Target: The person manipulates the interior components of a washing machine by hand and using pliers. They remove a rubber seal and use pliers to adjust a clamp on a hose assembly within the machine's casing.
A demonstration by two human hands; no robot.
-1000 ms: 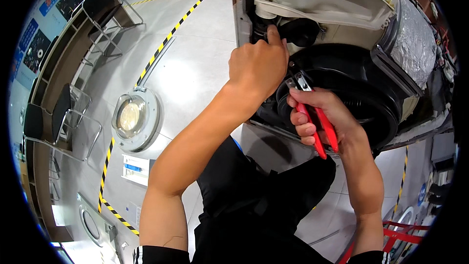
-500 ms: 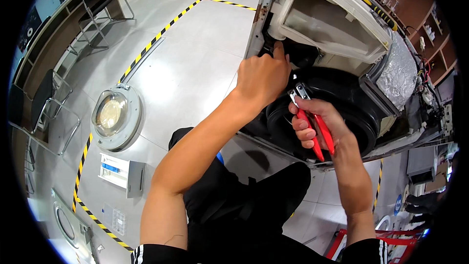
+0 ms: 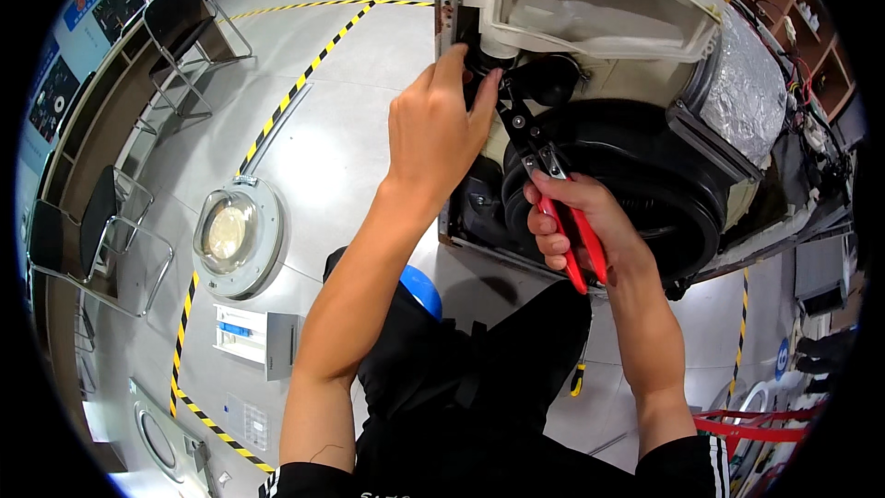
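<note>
My right hand (image 3: 576, 217) is wrapped round the red handles of a pair of pliers (image 3: 576, 240). The dark jaws point up and left, with their tips close to my left thumb. My left hand (image 3: 429, 124) is at the left inner edge of an opened washing machine (image 3: 445, 28), below a white plastic dispenser housing (image 3: 599, 9). Its thumb and index finger close round something dark under the housing's spout (image 3: 499, 44); I cannot make out what. Beneath the pliers' jaws lies the black rubber door gasket (image 3: 627, 129).
On the floor at left lie a round glass door (image 3: 235, 235), a detergent drawer (image 3: 263, 341) and a front panel (image 3: 166, 433). Chairs (image 3: 175, 28) stand by a long desk. A screwdriver (image 3: 578, 378) is near my knee. Loose wires (image 3: 802, 83) and foil (image 3: 747, 92) are at the machine's right.
My left hand has shifted left and turned, its thumb now showing. The pliers have moved up-left, their jaws nearing the left fingertips. The view has shifted slightly.
</note>
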